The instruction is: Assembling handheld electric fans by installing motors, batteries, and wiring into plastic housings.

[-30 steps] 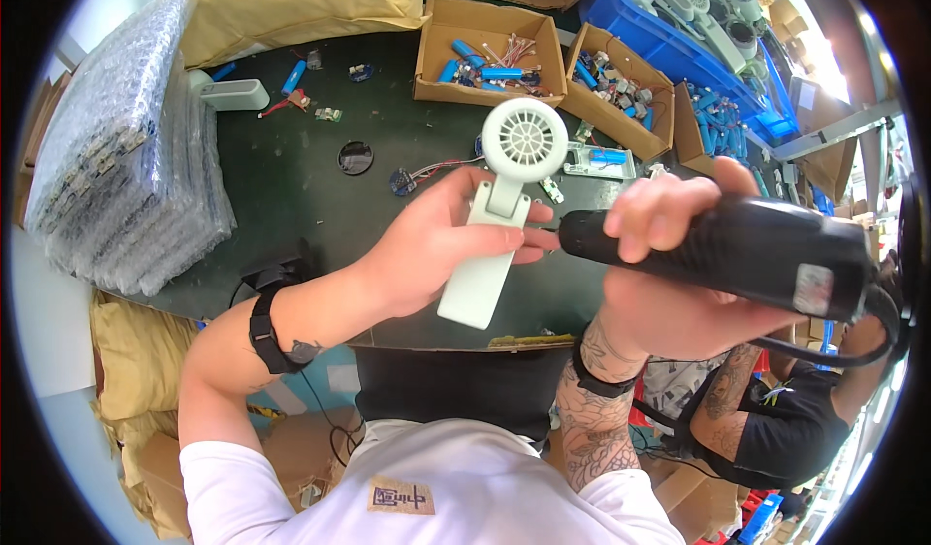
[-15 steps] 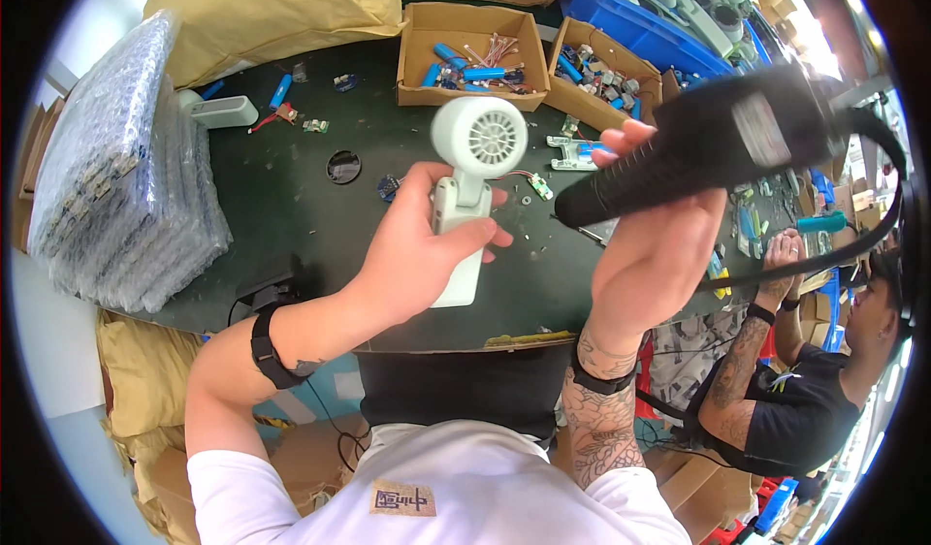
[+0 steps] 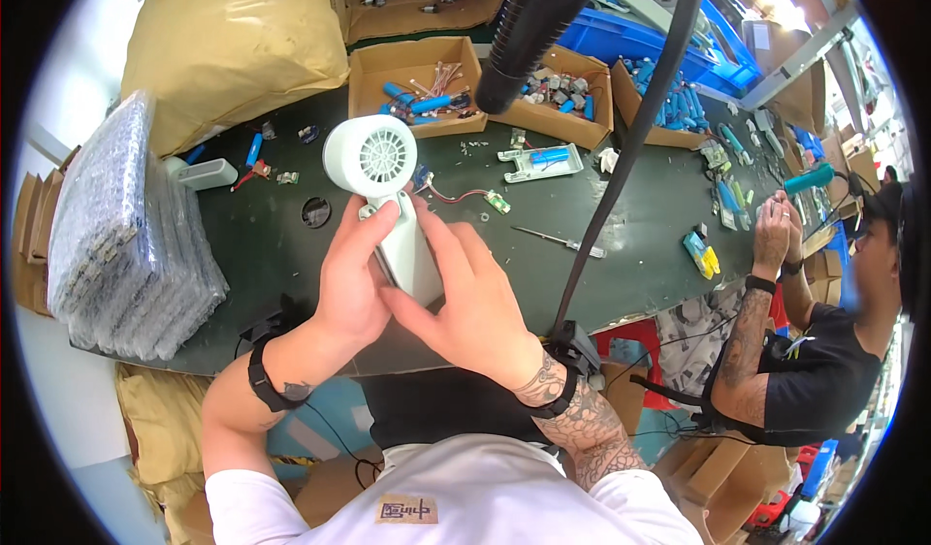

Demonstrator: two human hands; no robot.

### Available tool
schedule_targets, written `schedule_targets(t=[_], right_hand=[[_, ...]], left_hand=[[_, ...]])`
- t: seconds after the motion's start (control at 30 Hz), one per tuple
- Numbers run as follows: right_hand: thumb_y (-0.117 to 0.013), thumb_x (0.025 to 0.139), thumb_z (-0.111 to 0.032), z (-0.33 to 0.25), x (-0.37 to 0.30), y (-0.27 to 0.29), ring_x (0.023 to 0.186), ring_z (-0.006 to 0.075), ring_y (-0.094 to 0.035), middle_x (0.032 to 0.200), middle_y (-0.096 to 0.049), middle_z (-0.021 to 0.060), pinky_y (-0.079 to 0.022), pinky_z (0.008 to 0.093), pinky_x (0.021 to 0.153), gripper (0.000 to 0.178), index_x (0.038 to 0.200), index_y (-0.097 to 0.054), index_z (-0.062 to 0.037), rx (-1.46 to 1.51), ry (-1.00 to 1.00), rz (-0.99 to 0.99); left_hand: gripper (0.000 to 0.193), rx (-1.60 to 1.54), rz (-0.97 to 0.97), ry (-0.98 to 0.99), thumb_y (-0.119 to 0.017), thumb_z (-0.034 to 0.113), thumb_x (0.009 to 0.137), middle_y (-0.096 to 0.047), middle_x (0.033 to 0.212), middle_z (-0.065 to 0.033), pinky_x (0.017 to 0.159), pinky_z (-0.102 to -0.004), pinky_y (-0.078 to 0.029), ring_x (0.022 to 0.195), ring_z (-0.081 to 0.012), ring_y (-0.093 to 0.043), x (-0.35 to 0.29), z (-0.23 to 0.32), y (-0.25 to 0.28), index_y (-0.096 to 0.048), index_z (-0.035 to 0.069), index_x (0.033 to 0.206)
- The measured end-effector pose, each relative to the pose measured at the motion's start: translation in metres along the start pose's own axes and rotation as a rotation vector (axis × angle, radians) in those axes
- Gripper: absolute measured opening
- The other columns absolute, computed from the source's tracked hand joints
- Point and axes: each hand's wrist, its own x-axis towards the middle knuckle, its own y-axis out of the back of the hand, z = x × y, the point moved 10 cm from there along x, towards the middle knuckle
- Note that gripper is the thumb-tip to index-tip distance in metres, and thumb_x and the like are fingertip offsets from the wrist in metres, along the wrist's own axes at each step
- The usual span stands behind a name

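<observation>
A pale handheld fan (image 3: 371,154) with a round grilled head stands tilted between my two hands, over the near part of the dark table. My left hand (image 3: 351,278) closes round the left side of its handle, the thumb near the hinge under the head. Against the handle's right side my right hand (image 3: 475,307) also grips, its fingers along the edge and its thumb low on the body. Farther off hangs a black cylindrical power tool (image 3: 529,31), apart from both hands. Behind the fan lie a small circuit board with wires (image 3: 497,202) and an open pale casing holding a blue battery (image 3: 539,163).
Cardboard boxes (image 3: 373,50) of batteries and parts line the back, by a blue crate (image 3: 621,39). Stacked bubble-wrap packs (image 3: 136,244) stand at left. A screwdriver (image 3: 558,240) lies at right beside a hanging black cable (image 3: 621,186). A co-worker (image 3: 790,351) works at far right.
My right hand has let go of the black power tool, which now hangs farther away, and has taken hold of the fan's handle beside my left hand. The view has shifted too.
</observation>
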Motion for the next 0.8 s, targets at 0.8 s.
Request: schedule_targets(t=[0.8], right_hand=[[-0.073,0.089,-0.018,-0.006,-0.045,0.022,0.087,0.0339,-0.059,0.105,-0.058,0.0206,-0.053,0.0417,0.073,0.064,0.145,-0.054,0.0084,-0.019,0.158,0.198]], left_hand=[[0.03,-0.405,0.109,-0.078,-0.057,0.027,0.102,-0.071,0.111,-0.0169,0.107,-0.0576,-0.05,0.112,-0.0369,-0.068,-0.048,0.015,0.021,-0.062,0.001,0.118]])
